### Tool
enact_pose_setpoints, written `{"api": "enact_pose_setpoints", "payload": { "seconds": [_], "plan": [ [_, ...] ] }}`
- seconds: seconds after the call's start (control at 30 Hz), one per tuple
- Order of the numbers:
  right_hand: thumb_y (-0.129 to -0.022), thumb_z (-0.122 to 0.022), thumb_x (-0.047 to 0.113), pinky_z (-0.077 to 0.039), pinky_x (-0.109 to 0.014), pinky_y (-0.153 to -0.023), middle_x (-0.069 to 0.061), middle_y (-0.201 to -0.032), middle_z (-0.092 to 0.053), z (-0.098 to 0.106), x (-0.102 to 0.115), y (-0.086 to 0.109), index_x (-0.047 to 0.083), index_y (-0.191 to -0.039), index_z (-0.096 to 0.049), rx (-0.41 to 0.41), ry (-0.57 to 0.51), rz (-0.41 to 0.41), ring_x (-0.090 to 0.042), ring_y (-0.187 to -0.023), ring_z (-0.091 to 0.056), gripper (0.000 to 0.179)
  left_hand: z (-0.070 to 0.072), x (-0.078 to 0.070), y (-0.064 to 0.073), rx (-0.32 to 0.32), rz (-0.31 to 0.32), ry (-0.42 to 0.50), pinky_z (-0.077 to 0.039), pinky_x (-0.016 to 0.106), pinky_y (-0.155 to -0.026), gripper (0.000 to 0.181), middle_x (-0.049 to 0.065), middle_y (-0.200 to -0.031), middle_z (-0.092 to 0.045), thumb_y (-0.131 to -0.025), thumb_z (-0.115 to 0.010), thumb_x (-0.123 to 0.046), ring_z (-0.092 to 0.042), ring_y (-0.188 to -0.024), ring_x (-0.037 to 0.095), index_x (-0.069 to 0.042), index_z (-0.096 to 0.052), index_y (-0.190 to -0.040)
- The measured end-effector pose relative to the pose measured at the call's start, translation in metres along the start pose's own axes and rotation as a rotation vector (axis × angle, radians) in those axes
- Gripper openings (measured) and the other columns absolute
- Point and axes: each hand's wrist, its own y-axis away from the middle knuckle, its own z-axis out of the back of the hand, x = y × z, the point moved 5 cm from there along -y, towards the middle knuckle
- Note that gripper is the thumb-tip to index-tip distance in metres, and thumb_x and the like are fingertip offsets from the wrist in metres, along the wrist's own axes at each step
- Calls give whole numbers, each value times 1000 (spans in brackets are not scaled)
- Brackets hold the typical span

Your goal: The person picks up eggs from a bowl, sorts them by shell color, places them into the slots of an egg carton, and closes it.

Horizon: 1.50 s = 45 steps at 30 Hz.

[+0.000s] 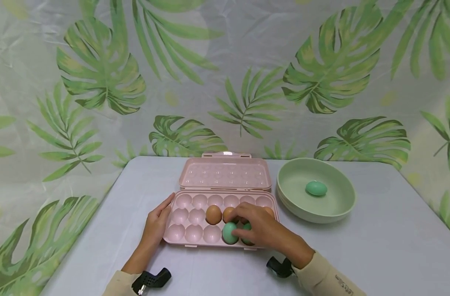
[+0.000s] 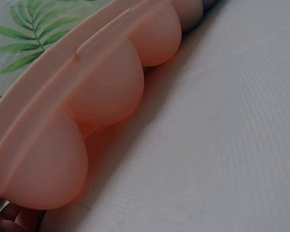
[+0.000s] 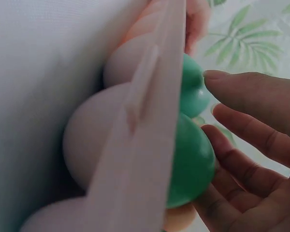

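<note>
A pink egg box (image 1: 184, 242) stands with its lid (image 1: 225, 172) raised at the back. My left hand (image 1: 157, 222) holds its left end, and curled fingers (image 2: 19, 217) show below the rim in the left wrist view. Over the box's right half, my right hand (image 1: 259, 226) has thumb and fingertips around a green egg (image 1: 229, 233) seated in the front row. Beside that one, a second green egg (image 3: 193, 164) sits in its cup, partly behind the hand. Brown eggs (image 1: 213, 214) occupy the middle row, some hidden by the right hand.
To the right of the box stands a pale green bowl (image 1: 295, 181) with one green egg (image 1: 316, 188) inside. A white cloth (image 1: 376, 230) covers the table. Behind it hangs a leaf-patterned curtain (image 1: 247, 45). Each wrist wears a black camera mount (image 1: 151, 280).
</note>
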Motion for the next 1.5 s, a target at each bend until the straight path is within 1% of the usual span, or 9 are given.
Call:
{"api": "enact_pose_setpoints", "payload": {
  "seconds": [0.07, 0.2, 0.4, 0.73, 0.93, 1.1, 1.17, 1.33, 1.5],
  "plan": [
    [-82, -78, 18, -54, -29, -70, 2, -93, -59, 3, -1, 0, 16, -105, -68, -5, 18, -5, -16, -81, -59, 25, 0, -8, 3, -3, -1, -12, -24, 37, -115, 40, 11, -146, -44, -102, -39, -8, -32, -140, 23, 1, -46, -141],
    [-82, -78, 18, -53, -29, -68, 1, -94, -60, 9, -2, 0, 15, -105, -67, -15, 19, -11, -18, -79, -57, 25, 0, -12, 6, -5, 5, -10, -24, 35, -115, 40, 11, -146, -44, -103, -38, -9, -32, -141, 23, 2, -46, -141],
    [-83, -76, 13, -55, -32, -71, -2, -101, -64, 15, -5, -1, 12, -108, -66, -12, -14, -26, -21, -82, -61, 27, -1, -11, 5, 6, -7, -4, -24, 35, -115, 40, 11, -146, -44, -102, -38, -8, -31, -141, 22, 2, -46, -141],
    [-84, -74, 11, -56, -29, -67, -2, -94, -65, 25, -9, -1, 11, -107, -66, -51, -4, -35, -19, -79, -60, 24, -1, -7, 3, 21, 7, 16, -22, 38, -115, 41, 9, -148, -42, -102, -39, -8, -30, -141, 23, -1, -46, -142],
    [-83, -75, 10, -58, -32, -73, 0, -101, -65, 33, -12, 0, 11, -107, -66, -94, -28, -35, -20, -87, -65, 25, -1, -7, 3, 22, 7, 22, -22, 36, -115, 41, 9, -148, -43, -102, -39, -8, -30, -141, 22, 0, -46, -142],
    [-84, -73, 5, -58, -38, -75, -4, -105, -65, 42, -14, 3, 10, -109, -66, -120, -65, -33, -27, -91, -65, 27, -2, -9, 5, 12, 9, 12, -24, 35, -115, 41, 9, -147, -43, -103, -38, -9, -31, -141, 21, 1, -45, -142],
    [-84, -73, 3, -58, -39, -76, -5, -105, -66, 46, -14, 3, 9, -109, -66, -134, -60, -38, -28, -92, -64, 27, -2, -9, 5, 8, 8, 7, -24, 35, -115, 41, 10, -147, -43, -103, -38, -9, -31, -141, 21, 1, -45, -142],
    [-84, -74, 7, -57, -33, -81, -1, -105, -66, 56, -15, 5, 10, -108, -67, -160, 8, -88, -22, -93, -65, 25, -2, -9, 5, 3, 3, -2, -25, 34, -114, 41, 10, -147, -43, -103, -38, -9, -32, -141, 21, 1, -45, -141],
    [-84, -73, 8, -56, -33, -83, -2, -107, -67, 66, -18, 7, 9, -110, -67, -187, 40, -90, -17, -93, -65, 27, -2, -8, 4, 4, -3, -8, -25, 33, -114, 41, 10, -147, -43, -103, -38, -9, -32, -140, 20, 1, -46, -141]
  ]
}}
